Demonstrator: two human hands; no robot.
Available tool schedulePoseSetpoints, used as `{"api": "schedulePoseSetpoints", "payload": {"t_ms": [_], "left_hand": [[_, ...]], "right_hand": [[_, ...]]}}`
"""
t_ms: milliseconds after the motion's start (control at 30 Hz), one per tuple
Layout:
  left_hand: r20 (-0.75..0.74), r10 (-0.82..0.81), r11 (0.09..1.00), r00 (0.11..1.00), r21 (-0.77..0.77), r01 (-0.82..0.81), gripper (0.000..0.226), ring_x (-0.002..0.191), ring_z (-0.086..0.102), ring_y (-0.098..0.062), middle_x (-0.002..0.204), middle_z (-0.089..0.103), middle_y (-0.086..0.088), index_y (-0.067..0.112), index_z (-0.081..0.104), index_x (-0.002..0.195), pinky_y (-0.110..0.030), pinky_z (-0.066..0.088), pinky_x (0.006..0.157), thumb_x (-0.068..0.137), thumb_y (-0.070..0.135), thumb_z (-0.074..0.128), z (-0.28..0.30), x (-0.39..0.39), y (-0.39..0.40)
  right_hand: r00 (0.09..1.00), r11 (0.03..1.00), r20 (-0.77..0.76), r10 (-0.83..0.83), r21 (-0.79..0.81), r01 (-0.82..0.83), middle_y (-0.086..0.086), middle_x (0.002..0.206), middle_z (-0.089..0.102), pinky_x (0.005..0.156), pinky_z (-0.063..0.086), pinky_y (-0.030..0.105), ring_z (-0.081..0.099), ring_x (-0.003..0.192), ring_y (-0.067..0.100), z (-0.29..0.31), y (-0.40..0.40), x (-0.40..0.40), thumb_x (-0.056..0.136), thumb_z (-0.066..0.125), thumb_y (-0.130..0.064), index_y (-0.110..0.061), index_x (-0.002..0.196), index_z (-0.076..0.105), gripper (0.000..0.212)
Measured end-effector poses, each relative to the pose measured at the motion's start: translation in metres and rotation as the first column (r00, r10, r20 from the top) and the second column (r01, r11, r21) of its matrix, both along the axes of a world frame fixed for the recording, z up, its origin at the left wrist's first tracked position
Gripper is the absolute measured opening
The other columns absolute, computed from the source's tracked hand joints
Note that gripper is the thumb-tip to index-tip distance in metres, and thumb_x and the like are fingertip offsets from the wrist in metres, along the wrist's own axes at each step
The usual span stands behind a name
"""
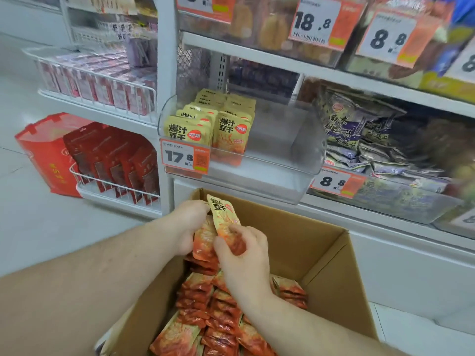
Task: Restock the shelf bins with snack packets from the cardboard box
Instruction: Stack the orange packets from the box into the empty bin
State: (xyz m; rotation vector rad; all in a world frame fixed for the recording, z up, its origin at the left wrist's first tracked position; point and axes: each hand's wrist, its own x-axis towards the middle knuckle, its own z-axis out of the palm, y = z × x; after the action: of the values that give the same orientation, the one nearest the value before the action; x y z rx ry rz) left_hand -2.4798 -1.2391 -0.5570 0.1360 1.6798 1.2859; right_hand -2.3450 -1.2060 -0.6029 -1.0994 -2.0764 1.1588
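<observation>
White shop shelving [257,55] fills the background, above a pale floor. On the middle shelf sits a clear plastic bin [277,150]; two rows of yellow-and-orange snack packets [232,133] stand upright at its left end, printed with the characters 爆汁豆干. An orange price tag [185,157] on the bin's front left corner reads 17.8. Tags on neighbouring bins read 18.8 and 8.8, beside purple snack bags [359,124]. Below the bin stands an open cardboard box [331,265], with more orange packets [218,317] heaped in it.

Above the box's far left corner, the left hand [189,224] grips a bunch of packets [204,242], fingers curled round them. The right hand [244,255] pinches the lower end of one packet [223,214]. Its long axis runs nearly upright, yellow top end pointing up and slightly left, toward the bin. Red packages [115,160] fill a wire basket at the left.
</observation>
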Motion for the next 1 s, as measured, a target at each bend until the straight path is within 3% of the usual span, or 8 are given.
{"api": "schedulePoseSetpoints", "payload": {"t_ms": [67, 133, 200, 367, 467, 600, 900, 1000], "left_hand": [[0.049, 0.04, 0.995, 0.998, 0.089, -0.045, 0.047, 0.069, 0.072, -0.029, 0.088, 0.076, -0.016, 0.005, 0.07, 0.101, -0.034, 0.056, 0.063, 0.105, 0.04, 0.039, 0.009, -0.003, -0.004], [0.035, 0.059, 0.986, 0.998, 0.156, -0.064, 0.043, 0.078, 0.074, -0.029, 0.093, 0.076, -0.013, 0.008, 0.068, 0.108, -0.036, 0.057, 0.068, 0.102, 0.046, 0.047, 0.015, -0.004, -0.007], [-0.081, 0.017, 0.98, 0.997, 0.199, 0.0, 0.022, 0.085, 0.074, -0.028, 0.097, 0.076, -0.011, 0.011, 0.065, 0.116, -0.037, 0.058, 0.07, 0.098, 0.023, 0.061, 0.017, -0.001, -0.006], [-0.219, -0.054, 0.952, 0.974, 0.283, 0.117, 0.033, 0.095, 0.071, -0.025, 0.101, 0.076, -0.006, 0.016, 0.063, 0.118, -0.041, 0.057, 0.081, 0.093, -0.005, 0.058, 0.035, -0.003, -0.007], [-0.21, -0.132, 0.915, 0.969, 0.351, 0.2, 0.035, 0.1, 0.071, -0.027, 0.106, 0.076, -0.006, 0.02, 0.061, 0.12, -0.047, 0.057, 0.087, 0.095, -0.003, 0.057, 0.049, -0.009, -0.012], [-0.244, -0.179, 0.875, 0.953, 0.404, 0.268, 0.04, 0.104, 0.07, -0.024, 0.109, 0.075, -0.003, 0.023, 0.057, 0.125, -0.045, 0.056, 0.089, 0.095, -0.002, 0.058, 0.058, -0.015, -0.012], [-0.311, -0.132, 0.869, 0.941, 0.422, 0.261, 0.048, 0.107, 0.068, -0.028, 0.113, 0.071, -0.01, 0.023, 0.052, 0.126, -0.056, 0.053, 0.095, 0.091, -0.008, 0.06, 0.058, -0.023, -0.004], [-0.407, -0.052, 0.885, 0.912, 0.405, 0.231, 0.037, 0.102, 0.068, -0.02, 0.108, 0.07, -0.002, 0.024, 0.053, 0.122, -0.046, 0.055, 0.092, 0.091, 0.012, 0.069, 0.063, -0.028, -0.002]], "right_hand": [[1.0, 0.997, 0.021, -0.013, 0.08, 0.011, -0.016, 0.12, 0.044, 0.109, 0.032, 0.022, 0.041, 0.118, 0.002, 0.009, -0.008, -0.006, 0.077, 0.076, -0.043, -0.036, 0.115, 0.063, 0.041], [0.999, 0.994, 0.031, -0.022, 0.109, 0.018, -0.017, 0.118, 0.044, 0.107, 0.034, 0.027, 0.039, 0.115, 0.003, 0.019, -0.011, -0.011, 0.071, 0.079, -0.048, -0.036, 0.116, 0.064, 0.049], [0.999, 0.991, 0.034, 0.009, 0.13, -0.013, -0.019, 0.116, 0.043, 0.105, 0.034, 0.025, 0.038, 0.112, 0.002, 0.03, -0.012, -0.013, 0.066, 0.078, -0.053, -0.038, 0.116, 0.064, 0.055], [1.0, 0.974, -0.02, -0.008, 0.225, 0.012, -0.023, 0.117, 0.047, 0.106, 0.04, 0.034, 0.048, 0.115, 0.004, 0.055, 0.006, -0.002, 0.072, 0.072, -0.053, -0.036, 0.125, 0.056, 0.058], [0.999, 0.999, 0.012, -0.032, 0.03, 0.032, -0.008, 0.123, 0.058, 0.091, 0.049, 0.026, 0.058, 0.107, 0.009, 0.082, 0.037, 0.0, 0.081, 0.078, -0.037, -0.021, 0.137, 0.05, 0.065], [0.984, 0.919, -0.069, 0.163, -0.352, -0.177, 0.005, 0.102, 0.07, 0.048, 0.039, 0.008, 0.059, 0.058, -0.005, 0.109, 0.057, -0.009, 0.087, 0.073, -0.018, -0.007, 0.127, 0.059, 0.043], [0.967, 0.889, -0.028, 0.254, -0.388, -0.245, 0.003, 0.071, 0.065, 0.046, 0.037, 0.022, 0.047, 0.043, 0.007, 0.121, 0.07, -0.033, 0.087, 0.07, -0.004, -0.005, 0.1, 0.067, 0.014], [0.96, 0.892, -0.006, 0.282, -0.367, -0.264, 0.003, 0.073, 0.067, 0.045, 0.038, 0.018, 0.05, 0.044, 0.006, 0.131, 0.074, -0.037, 0.086, 0.069, 0.0, -0.005, 0.098, 0.068, 0.013]]}}
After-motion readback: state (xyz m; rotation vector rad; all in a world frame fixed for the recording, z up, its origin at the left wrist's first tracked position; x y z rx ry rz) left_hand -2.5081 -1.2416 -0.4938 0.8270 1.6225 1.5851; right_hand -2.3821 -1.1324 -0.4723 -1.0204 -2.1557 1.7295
